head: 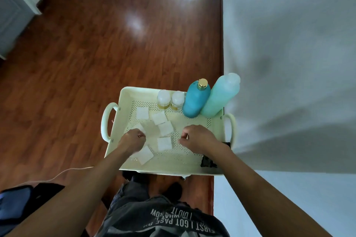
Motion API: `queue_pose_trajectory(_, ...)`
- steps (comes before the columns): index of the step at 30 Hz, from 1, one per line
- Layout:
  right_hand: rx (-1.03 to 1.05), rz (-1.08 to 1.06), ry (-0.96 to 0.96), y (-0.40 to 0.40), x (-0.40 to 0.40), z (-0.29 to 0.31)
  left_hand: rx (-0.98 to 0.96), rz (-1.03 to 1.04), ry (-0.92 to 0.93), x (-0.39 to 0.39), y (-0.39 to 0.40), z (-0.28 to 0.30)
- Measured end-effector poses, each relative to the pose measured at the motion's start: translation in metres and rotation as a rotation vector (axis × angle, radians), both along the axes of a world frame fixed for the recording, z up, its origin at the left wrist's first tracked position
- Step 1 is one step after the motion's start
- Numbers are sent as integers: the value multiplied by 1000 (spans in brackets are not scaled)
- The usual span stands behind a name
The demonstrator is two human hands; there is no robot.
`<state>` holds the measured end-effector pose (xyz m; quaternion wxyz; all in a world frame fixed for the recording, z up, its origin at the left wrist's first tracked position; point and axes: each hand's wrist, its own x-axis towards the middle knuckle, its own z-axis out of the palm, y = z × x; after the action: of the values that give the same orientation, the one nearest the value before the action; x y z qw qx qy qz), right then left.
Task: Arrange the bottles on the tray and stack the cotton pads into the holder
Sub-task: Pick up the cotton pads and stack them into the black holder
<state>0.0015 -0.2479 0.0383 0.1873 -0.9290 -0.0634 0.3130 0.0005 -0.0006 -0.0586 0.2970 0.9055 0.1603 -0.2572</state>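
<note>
A cream perforated tray (192, 159) holds two small clear bottles (169, 100), a blue bottle with a gold cap (195, 100) and a pale teal bottle (219, 96), all along its far edge. Several white cotton pads (164, 143) lie scattered on the tray's left half. Among them is a clear, see-through holder (153, 130), hard to make out. My left hand (132, 140) hovers with curled fingers over the edge of one pad (139, 127); whether it pinches that pad is unclear. My right hand (196, 137) is curled over the tray's middle with nothing visible in it.
The tray has looped handles on both sides (107, 121) and sits beside a white wall (289, 63) on the right. Red-brown wooden floor (96, 54) lies to the left and beyond. A thin white cable (63, 172) and a dark bag (17, 202) are at lower left.
</note>
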Motion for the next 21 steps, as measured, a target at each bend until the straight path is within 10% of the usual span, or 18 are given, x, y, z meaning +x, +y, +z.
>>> queue_pose_trajectory(21,76,-483,212,51,-4,-94,357,-552,99,-5,7,-4)
